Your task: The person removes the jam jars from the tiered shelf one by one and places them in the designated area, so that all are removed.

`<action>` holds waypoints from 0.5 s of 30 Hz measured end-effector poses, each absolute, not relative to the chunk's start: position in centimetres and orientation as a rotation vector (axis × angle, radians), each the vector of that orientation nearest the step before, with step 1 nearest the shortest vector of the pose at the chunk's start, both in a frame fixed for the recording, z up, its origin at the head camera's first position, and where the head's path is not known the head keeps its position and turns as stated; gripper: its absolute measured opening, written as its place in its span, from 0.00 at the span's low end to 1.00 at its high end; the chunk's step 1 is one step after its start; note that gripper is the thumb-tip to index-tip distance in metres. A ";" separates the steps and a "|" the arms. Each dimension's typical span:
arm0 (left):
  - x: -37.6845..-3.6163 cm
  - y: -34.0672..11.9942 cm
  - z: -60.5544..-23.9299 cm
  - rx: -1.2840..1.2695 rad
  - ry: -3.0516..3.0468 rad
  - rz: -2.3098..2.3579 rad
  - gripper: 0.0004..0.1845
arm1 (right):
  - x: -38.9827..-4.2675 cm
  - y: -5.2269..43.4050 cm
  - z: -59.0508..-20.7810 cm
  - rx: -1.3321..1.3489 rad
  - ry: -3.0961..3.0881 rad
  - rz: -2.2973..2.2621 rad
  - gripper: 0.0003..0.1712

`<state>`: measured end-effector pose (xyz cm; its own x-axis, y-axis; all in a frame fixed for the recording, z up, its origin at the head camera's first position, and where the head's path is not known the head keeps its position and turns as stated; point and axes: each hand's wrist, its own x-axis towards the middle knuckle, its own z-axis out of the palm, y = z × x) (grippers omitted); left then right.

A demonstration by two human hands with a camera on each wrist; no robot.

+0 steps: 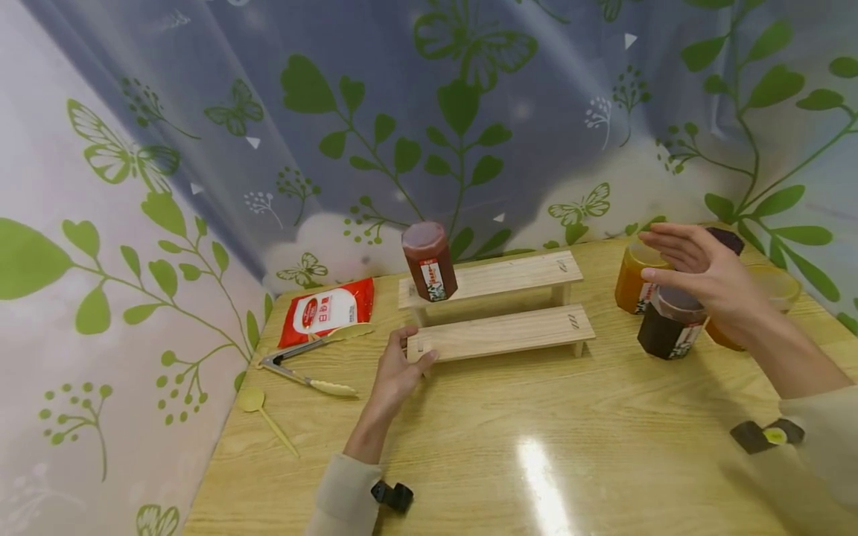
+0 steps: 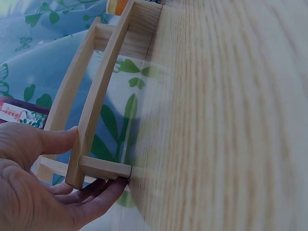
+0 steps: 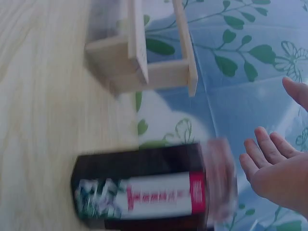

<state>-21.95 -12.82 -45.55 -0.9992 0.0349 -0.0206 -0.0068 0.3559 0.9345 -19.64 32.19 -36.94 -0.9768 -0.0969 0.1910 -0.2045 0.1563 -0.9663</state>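
Observation:
A two-step wooden rack stands on the table. My left hand grips the left end of its lower step, thumb on the board and fingers around the end support. On the upper step's left end stands a jar of dark red jam. Over the jars at the right hovers my right hand, fingers extended and holding nothing. Below it is a dark jam jar, seen close in the right wrist view as a labelled jar apart from the fingers. An orange jar stands just left of that hand.
Behind my right hand are a dark-topped jar and a yellow-lidded jar, both partly hidden. To the left lie a red and white packet, tongs and a yellow spoon. A patterned curtain hangs behind the table.

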 end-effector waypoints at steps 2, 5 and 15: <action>-22.0 -12.8 -45.6 0.027 2.563 1.756 0.31 | -20.1 31.2 -36.6 0.312 -2.340 1.960 0.37; -22.0 -12.8 -45.6 0.022 2.566 1.752 0.31 | -20.8 29.6 -36.2 0.338 -2.329 2.005 0.36; -21.9 -12.8 -45.5 0.013 2.549 1.763 0.31 | -23.1 24.2 -36.5 0.458 -2.311 2.104 0.35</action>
<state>-21.90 -12.82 -45.54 -0.9991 0.0309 -0.0302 -0.0173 0.3531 0.9354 -23.14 24.20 -36.53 -0.9577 -0.2240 0.1804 -0.2006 0.0705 -0.9771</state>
